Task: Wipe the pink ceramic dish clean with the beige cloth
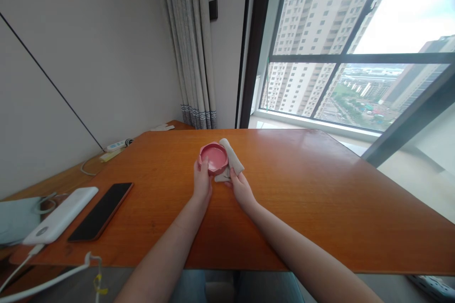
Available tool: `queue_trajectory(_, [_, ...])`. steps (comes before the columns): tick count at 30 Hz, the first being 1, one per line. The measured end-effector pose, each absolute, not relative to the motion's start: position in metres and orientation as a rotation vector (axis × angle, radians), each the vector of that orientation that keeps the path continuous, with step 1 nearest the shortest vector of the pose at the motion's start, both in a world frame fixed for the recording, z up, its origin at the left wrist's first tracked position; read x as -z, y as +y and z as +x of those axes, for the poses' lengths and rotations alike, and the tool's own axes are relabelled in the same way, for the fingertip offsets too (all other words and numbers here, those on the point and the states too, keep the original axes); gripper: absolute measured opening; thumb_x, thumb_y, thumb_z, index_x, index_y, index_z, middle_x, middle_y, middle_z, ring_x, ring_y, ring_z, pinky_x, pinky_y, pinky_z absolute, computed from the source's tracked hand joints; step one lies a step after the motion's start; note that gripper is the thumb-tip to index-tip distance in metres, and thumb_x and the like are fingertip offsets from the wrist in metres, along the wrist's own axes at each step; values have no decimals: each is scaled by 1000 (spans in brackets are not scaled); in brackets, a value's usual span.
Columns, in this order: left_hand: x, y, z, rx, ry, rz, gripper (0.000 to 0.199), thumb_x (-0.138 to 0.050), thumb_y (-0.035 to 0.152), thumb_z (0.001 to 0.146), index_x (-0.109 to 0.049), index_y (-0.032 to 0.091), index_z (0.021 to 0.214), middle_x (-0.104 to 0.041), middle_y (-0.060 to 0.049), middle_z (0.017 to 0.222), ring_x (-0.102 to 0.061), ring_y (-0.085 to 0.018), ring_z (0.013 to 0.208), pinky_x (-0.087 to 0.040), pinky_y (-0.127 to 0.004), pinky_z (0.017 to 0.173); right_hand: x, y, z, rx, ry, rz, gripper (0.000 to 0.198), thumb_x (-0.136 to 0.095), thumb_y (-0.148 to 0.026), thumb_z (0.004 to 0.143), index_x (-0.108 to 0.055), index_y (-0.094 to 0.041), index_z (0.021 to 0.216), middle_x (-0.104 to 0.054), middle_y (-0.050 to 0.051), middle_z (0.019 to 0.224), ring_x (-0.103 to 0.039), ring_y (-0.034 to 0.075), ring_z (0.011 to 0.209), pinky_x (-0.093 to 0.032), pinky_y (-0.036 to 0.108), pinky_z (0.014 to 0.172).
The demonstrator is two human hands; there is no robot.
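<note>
A small pink dish [214,155] with a wavy rim is tilted toward me above the middle of the table. My left hand [202,181] grips it by its near left edge, thumb over the rim and fingers underneath. My right hand [242,188] is closed on a folded whitish cloth [232,155], which lies against the dish's right side. Part of the cloth shows below the dish too. The fingers of both hands are partly hidden behind what they hold.
The wooden table [302,199] stretches out around my hands. On its left are a dark phone [102,211] and a white power bank [61,215] with a cable plugged in. A power strip [116,146] sits by the wall. Ahead are a curtain [194,47] and a window.
</note>
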State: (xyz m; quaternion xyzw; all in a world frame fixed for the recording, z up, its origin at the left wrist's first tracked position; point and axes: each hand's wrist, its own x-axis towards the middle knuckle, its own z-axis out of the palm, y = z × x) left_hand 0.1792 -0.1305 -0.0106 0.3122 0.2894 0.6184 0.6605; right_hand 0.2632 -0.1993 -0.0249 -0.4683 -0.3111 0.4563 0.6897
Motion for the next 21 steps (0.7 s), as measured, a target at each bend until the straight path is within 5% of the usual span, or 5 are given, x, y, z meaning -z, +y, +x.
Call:
queue_trajectory(12, [3,-128,177,-1214,570,654,30,-61,34,79,-60,23,107,-64,-4,108,-62,-15,86,-53,-24,67,14,-188,281,-1203,-371,-663,29,-52,-32,85,-63,-18,107,-66,5,117,-54,19,119,-43,30,100])
queue_trajectory(21, [8,-133,179,-1006,752,847,37,-64,40,75,-63,18,105,-66,-8,105,-62,-17,86,-52,-25,67,20,-183,295,-1223,-363,-753,32,-49,-36,87,-62,-14,106,-66,9,114,-58,22,113,-48,32,96])
